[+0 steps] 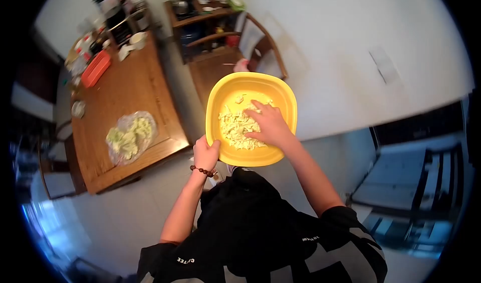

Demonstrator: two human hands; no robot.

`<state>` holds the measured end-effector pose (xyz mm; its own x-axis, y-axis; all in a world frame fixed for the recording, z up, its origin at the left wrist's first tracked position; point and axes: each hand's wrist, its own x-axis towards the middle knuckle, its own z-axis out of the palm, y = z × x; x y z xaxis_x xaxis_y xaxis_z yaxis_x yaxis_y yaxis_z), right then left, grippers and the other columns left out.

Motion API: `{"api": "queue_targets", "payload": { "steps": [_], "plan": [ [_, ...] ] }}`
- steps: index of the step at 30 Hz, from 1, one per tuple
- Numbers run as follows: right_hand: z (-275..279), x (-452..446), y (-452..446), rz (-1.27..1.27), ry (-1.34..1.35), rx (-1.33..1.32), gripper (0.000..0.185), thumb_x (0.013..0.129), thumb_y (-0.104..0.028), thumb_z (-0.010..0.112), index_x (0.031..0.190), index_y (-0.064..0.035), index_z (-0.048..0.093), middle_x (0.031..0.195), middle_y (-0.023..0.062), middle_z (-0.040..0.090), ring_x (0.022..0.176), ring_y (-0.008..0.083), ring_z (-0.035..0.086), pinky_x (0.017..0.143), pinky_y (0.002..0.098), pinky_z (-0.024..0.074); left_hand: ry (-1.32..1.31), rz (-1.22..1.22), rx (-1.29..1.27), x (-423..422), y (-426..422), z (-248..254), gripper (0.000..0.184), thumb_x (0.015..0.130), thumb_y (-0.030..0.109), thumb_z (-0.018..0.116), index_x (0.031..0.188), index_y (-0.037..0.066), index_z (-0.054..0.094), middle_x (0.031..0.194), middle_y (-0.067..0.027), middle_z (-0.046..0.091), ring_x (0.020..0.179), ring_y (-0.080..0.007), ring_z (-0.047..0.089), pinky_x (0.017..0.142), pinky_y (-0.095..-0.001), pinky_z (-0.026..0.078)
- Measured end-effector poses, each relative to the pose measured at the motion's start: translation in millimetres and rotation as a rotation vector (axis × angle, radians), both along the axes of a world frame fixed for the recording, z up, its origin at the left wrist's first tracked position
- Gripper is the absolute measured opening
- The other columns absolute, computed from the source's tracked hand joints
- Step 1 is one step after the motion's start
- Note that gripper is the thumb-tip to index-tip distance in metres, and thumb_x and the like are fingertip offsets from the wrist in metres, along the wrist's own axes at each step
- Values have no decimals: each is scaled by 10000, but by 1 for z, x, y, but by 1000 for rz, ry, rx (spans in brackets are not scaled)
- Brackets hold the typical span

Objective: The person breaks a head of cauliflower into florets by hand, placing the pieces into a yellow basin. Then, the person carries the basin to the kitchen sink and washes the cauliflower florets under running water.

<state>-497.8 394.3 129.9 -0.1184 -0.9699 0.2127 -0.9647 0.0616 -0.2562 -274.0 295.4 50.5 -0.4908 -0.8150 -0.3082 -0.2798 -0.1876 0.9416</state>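
A yellow plastic basin (288, 100) is held up in front of my body. My left hand (205, 154), with a beaded bracelet at the wrist, is closed on its lower-left rim, thumb on the inner side. Inside lie many small pale yellow-green chopped pieces (235, 127), which look like cut cabbage; they are mostly on the left and lower part of the bottom. My right hand (271, 126) reaches in from the right, its fingers spread over and touching the pieces. Whether a piece sits under the fingertips is hidden.
A wooden table (120, 92) stands at left, bearing leafy greens (129, 136) on a clear plastic bag, an orange-red tray (95, 68) and a white cup (138, 40). A wooden chair (208, 75) is beyond the basin, before a shelf (200, 15) with several items. A white wall is at right.
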Motion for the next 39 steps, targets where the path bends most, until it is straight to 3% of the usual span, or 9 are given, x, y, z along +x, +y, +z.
{"api": "queue_targets", "payload": {
  "steps": [6, 10, 14, 16, 20, 27, 30, 37, 39],
  "plan": [
    [-46, -50, 175, -357, -417, -214, 492, 917, -95, 693, 1397, -110, 584, 1312, 196, 632, 1139, 335, 645, 869, 390, 570, -72, -336, -90, -60, 104, 0, 253, 873, 101, 631, 1060, -59, 690, 821, -154, 748, 703, -197, 725, 653, -341, 556],
    [-19, -59, 299, -665, -650, -270, 532, 908, -19, 663, 1425, -77, 553, 1308, 195, 638, 1116, 293, 665, 848, 350, 584, 11, -506, -28, -103, 185, 2, 244, 887, 88, 624, 1059, -74, 686, 798, -122, 734, 659, -182, 711, 577, -327, 560],
    [-20, -65, 423, -765, -403, -347, 529, 891, 3, 667, 1406, -56, 561, 1264, 191, 656, 1078, 269, 680, 862, 344, 578, 55, -665, 24, -154, 281, -23, 233, 901, 69, 606, 1057, -87, 678, 795, -124, 729, 661, -189, 715, 549, -320, 574],
    [-41, -76, 494, -800, -641, -328, 491, 869, 0, 668, 1351, -52, 591, 1232, 184, 659, 1093, 339, 657, 918, 382, 556, 71, -733, 76, -182, 340, -27, 236, 910, 50, 588, 1087, -86, 664, 825, -136, 729, 675, -198, 722, 543, -326, 588],
    [-69, -99, 623, -909, -688, -288, 452, 862, -4, 675, 1308, -36, 614, 1282, 196, 632, 1134, 357, 641, 936, 408, 550, 39, -784, 161, -232, 457, -41, 248, 918, 39, 578, 1121, -83, 651, 870, -148, 731, 685, -206, 726, 540, -329, 595],
    [-73, -155, 757, -1045, -255, -253, 366, 863, -90, 704, 1219, -21, 649, 1220, 179, 658, 1160, 384, 608, 990, 447, 496, 52, -835, 64, -328, 601, -67, 262, 910, 24, 583, 1138, -92, 637, 907, -144, 724, 735, -217, 726, 584, -338, 600],
    [-86, -215, 801, -1072, -483, -203, 403, 871, -92, 697, 1264, -29, 632, 1252, 201, 644, 1169, 399, 597, 989, 457, 495, 59, -855, 29, -391, 642, -98, 261, 900, 11, 575, 1131, -100, 624, 912, -151, 716, 722, -241, 728, 558, -350, 612],
    [-116, -401, 914, -1178, -461, -279, 392, 889, -114, 697, 1265, -23, 630, 1249, 191, 652, 1187, 389, 598, 1018, 451, 485, -15, -816, 201, -599, 748, -112, 251, 901, 49, 589, 1100, -99, 630, 881, -166, 715, 693, -266, 733, 523, -356, 617],
    [-109, -451, 952, -1206, -463, -361, 392, 891, -127, 707, 1260, -20, 632, 1236, 181, 660, 1161, 366, 625, 998, 432, 506, -38, -857, 112, -660, 777, -123, 274, 910, 77, 600, 1117, -93, 658, 907, -157, 745, 792, -222, 739, 668, -342, 591]
  ]
}}
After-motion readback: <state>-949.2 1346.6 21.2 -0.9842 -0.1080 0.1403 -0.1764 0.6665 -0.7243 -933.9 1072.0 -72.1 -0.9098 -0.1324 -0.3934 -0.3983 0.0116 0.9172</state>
